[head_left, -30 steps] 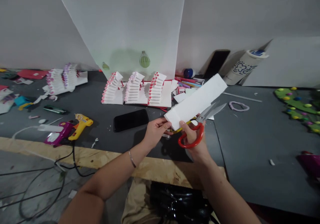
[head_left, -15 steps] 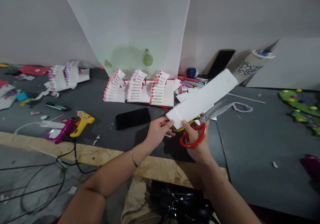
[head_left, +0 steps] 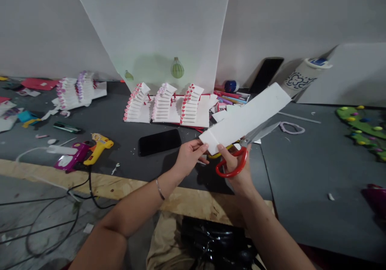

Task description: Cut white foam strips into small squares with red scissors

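A long white foam board strip (head_left: 249,115) slants up to the right above the dark table, with a crease or seam near its lower end. My left hand (head_left: 189,156) pinches its lower left corner between thumb and fingers. My right hand (head_left: 238,171) has red-handled scissors (head_left: 241,163) hooked in it, and its thumb also presses on the strip's lower edge. The scissor blades point up and right, beside and partly behind the strip. Beyond my hands stand three small curved white stair models (head_left: 190,105) trimmed with red, pink and lilac dots.
A black phone (head_left: 159,142) lies left of my hands. Farther left are a yellow glue gun (head_left: 99,147), a purple power block (head_left: 72,157) and a green cutter (head_left: 66,127). Markers (head_left: 232,97), a second phone (head_left: 267,75) and a patterned cup (head_left: 303,79) are at the back.
The strip's upper end has shifted very slightly to the right. Both hands keep their grip, and the scissors stay in my right hand.
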Motion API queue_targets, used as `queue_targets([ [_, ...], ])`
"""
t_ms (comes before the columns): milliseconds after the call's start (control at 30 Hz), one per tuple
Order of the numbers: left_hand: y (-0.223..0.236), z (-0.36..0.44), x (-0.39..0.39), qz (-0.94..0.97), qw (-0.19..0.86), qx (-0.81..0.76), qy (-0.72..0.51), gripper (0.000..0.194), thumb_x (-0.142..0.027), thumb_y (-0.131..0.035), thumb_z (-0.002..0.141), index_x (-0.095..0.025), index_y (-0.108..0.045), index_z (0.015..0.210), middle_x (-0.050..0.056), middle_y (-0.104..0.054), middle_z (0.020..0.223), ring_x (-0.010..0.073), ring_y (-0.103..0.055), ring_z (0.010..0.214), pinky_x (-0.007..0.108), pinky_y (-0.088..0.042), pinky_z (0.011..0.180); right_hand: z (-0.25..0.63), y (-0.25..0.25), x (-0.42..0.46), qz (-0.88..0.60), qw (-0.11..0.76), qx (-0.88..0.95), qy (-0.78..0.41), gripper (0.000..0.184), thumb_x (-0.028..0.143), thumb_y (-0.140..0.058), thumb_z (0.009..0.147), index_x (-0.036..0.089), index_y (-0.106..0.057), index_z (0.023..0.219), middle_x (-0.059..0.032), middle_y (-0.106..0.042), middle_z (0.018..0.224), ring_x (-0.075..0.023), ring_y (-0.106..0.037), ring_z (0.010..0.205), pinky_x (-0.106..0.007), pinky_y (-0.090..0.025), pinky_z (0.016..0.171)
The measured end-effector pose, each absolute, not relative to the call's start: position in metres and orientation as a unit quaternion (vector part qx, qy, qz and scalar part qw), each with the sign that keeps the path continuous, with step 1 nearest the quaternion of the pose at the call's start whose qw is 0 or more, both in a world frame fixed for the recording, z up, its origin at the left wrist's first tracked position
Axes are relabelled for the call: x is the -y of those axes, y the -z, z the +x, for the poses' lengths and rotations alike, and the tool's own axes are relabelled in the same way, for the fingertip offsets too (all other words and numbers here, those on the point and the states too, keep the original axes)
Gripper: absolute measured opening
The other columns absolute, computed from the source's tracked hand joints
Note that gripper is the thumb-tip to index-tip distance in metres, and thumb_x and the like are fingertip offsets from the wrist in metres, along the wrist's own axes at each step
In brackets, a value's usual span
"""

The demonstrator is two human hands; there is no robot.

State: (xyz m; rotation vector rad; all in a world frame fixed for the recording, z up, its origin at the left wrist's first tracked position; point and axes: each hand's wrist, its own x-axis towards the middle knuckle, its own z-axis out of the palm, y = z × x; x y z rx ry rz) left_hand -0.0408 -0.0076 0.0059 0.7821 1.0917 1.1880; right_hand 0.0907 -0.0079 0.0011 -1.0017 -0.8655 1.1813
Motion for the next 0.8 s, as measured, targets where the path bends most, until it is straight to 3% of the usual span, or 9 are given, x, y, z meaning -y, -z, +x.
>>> queue_targets([
  [233, -0.006, -0.051, -0.003, 0.276, 0.674, -0.466, -0.501, 0.038, -0.039, -0.082, 0.059, -0.010, -0.070, 0.081, 0.007, -0.071, 0.067, 0.0144, -0.066, 0.060, 0.015, -0.042, 0.039, 0.094, -0.002, 0.005, -0.435, 0.633, 0.343, -0.541, 0.053, 0.041, -0.069, 0.077, 0.029, -0.039, 0.120, 0.0037, -0.061, 0.084, -0.0127, -0.062, 0.069, -0.032, -0.053, 0.070],
  [600, -0.003, -0.055, -0.007, 0.257, 0.683, -0.462, -0.503, 0.035, -0.037, -0.082, 0.060, -0.011, -0.069, 0.079, 0.008, -0.071, 0.068, 0.0136, -0.067, 0.064, 0.013, -0.039, 0.039, 0.093, 0.004, 0.007, -0.415, 0.594, 0.399, -0.562, 0.051, 0.029, -0.070, 0.074, 0.031, -0.040, 0.116, 0.0039, -0.058, 0.086, -0.0133, -0.062, 0.079, -0.032, -0.053, 0.077],
  [800, -0.003, -0.058, -0.010, 0.286, 0.640, -0.483, -0.525, 0.045, -0.038, -0.083, 0.056, -0.010, -0.070, 0.088, 0.008, -0.073, 0.075, 0.0162, -0.068, 0.065, 0.015, -0.042, 0.038, 0.102, 0.003, 0.001, -0.443, 0.561, 0.417, -0.562, 0.035, 0.045, -0.061, 0.084, 0.028, -0.042, 0.109, 0.0027, -0.059, 0.080, -0.0132, -0.061, 0.066, -0.030, -0.053, 0.065],
])
